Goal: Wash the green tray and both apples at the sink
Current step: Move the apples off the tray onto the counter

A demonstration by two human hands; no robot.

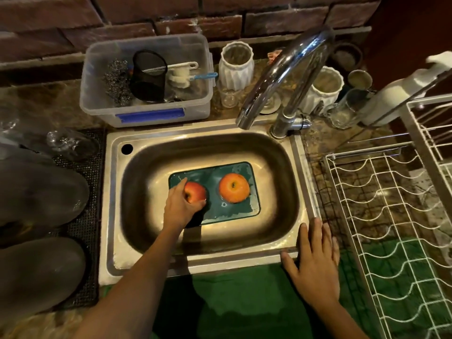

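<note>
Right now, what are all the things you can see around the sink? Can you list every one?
sink: one, steel, centre
tray: one, green, wet, in the sink
apples: two, red and orange-red, on the tray
tap: one, chrome, behind the sink
plastic box: one, clear, back left, holding a black mesh cup, steel scourers and brushes
vases: two, white, ribbed, by the tap
glasses: several, clear, back right
drying rack: one, white wire, right
left hand: grips the red apple
right hand: flat on the sink's front right corner
</note>
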